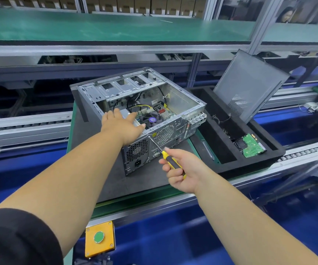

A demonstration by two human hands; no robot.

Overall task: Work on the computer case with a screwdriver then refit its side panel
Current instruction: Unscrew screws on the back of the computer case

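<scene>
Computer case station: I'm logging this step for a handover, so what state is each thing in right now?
computer case: lying on its side, open, side panel off
side panel: detached, propped tilted in the foam tray
screwdriver: gripped, tip at the case's rear
left hand: open, reaching into the case
right hand: holds the screwdriver
hard drive: lying in the tray, circuit board up

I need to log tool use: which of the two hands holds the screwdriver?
The right hand grips the yellow-and-black screwdriver; the left hand rests open on the computer case, holding nothing.
</scene>
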